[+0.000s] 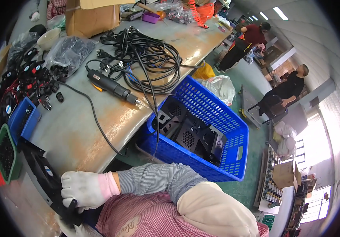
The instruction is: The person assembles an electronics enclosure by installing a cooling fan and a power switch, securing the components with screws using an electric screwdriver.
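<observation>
My right hand (83,190), in a white glove with a pink cuff, is closed at the near left edge of the table. Its fingers curl over a long black metal panel (43,168), and a short black rod-like piece (72,205) shows below them. What the fingers grip is hidden. At the bottom edge, a little of a white glove, my left hand (83,230), shows beside the black part; its fingers are cut off from view. Next to the panel stand a green bin (8,154) and a blue bin (24,120) holding small dark pieces like screws.
A black electric screwdriver (112,87) lies on the metal table (79,134), its cord trailing over the edge. Behind it are coiled black cables (154,63). A blue plastic crate (201,168) holds black perforated metal panels. Small black parts (27,79) crowd the left. Two people stand farther off.
</observation>
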The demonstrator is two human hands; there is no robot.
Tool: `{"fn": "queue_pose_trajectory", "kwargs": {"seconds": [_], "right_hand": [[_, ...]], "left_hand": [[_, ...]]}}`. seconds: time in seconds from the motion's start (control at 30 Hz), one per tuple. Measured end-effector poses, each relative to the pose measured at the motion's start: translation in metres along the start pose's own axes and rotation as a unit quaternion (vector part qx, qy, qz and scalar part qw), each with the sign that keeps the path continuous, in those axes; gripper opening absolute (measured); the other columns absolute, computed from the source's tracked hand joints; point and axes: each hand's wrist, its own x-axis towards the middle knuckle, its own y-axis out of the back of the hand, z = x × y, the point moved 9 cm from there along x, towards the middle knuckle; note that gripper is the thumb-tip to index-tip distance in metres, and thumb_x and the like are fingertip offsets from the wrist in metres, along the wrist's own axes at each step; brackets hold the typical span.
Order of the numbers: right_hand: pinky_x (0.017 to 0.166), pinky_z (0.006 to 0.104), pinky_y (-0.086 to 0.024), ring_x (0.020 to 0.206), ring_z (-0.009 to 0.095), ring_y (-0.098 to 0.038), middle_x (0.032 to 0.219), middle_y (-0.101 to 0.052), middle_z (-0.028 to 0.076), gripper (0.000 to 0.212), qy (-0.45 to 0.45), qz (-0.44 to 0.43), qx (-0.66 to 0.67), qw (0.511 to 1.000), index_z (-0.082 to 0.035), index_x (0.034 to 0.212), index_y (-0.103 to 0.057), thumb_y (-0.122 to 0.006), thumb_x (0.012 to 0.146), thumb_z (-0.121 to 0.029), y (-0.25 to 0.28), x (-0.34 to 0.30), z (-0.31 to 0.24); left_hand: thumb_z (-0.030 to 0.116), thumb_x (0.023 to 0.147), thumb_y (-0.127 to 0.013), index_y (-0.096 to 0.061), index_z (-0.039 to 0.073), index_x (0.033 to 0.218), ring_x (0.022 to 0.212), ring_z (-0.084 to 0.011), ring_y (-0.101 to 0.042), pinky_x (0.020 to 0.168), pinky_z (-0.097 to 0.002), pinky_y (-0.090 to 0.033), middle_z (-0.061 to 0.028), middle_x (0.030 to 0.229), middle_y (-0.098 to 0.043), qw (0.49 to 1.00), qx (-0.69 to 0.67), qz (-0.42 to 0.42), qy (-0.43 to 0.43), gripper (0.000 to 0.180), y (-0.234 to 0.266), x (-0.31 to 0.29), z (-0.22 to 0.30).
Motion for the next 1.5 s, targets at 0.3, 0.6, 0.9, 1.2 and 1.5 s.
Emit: {"fn": "queue_pose_trajectory", "kwargs": {"seconds": [0.3,0.6,0.9,1.2,1.5], "right_hand": [[0.070,0.0407,-0.044,0.078,0.029,-0.056,0.077,-0.055,0.006,0.023,-0.147,-0.035,0.077,0.986,-0.010,0.077,-0.060,-0.071,0.072,-0.029,-0.009,-0.003,0.006],[0.064,0.0364,-0.041,0.074,0.021,-0.055,0.074,-0.054,0.001,0.032,0.057,-0.040,-0.074,0.995,-0.014,0.072,-0.059,-0.071,0.066,-0.042,0.012,0.005,-0.008],[0.056,0.0426,-0.049,0.069,0.029,-0.064,0.067,-0.062,0.007,0.023,0.044,-0.135,0.057,0.988,-0.011,0.064,-0.060,-0.074,0.066,-0.029,-0.013,0.015,0.001],[0.058,0.0413,-0.047,0.068,0.030,-0.059,0.073,-0.054,0.007,0.032,-0.114,-0.046,0.179,0.976,-0.009,0.090,-0.058,-0.074,0.061,-0.013,0.003,-0.003,0.028],[0.069,0.0389,-0.044,0.077,0.027,-0.055,0.083,-0.051,0.005,0.034,-0.081,-0.113,0.036,0.990,-0.012,0.091,-0.055,-0.072,0.070,-0.033,0.001,0.005,0.011]], "left_hand": [[0.014,0.097,-0.053,-0.030,-0.006,0.144,0.115,-0.0228,-0.054,0.096,-0.0347,-0.046,-0.0151,0.133,-0.049,0.997,-0.050,0.058,0.007,0.056,-0.004,-0.019,-0.027],[0.001,0.091,-0.054,-0.060,-0.004,0.120,0.108,-0.0384,-0.059,0.093,-0.0406,-0.045,-0.0232,0.117,-0.063,0.967,0.204,-0.149,-0.024,0.031,-0.042,0.034,0.133],[0.006,0.084,-0.056,-0.058,-0.004,0.111,0.098,-0.0394,-0.059,0.088,-0.0438,-0.045,-0.0234,0.100,-0.062,0.964,0.169,-0.203,0.023,0.029,-0.031,0.036,0.104],[0.021,0.067,-0.071,-0.062,0.007,0.083,0.064,-0.0300,-0.057,0.057,-0.0408,-0.043,-0.0088,0.073,-0.058,0.939,0.292,-0.119,-0.140,0.023,-0.059,0.049,0.105],[0.010,0.075,-0.064,-0.062,0.003,0.096,0.076,-0.0404,-0.059,0.068,-0.0462,-0.047,-0.0180,0.081,-0.060,0.946,0.227,-0.216,-0.088,0.022,-0.039,0.061,0.123]]}}
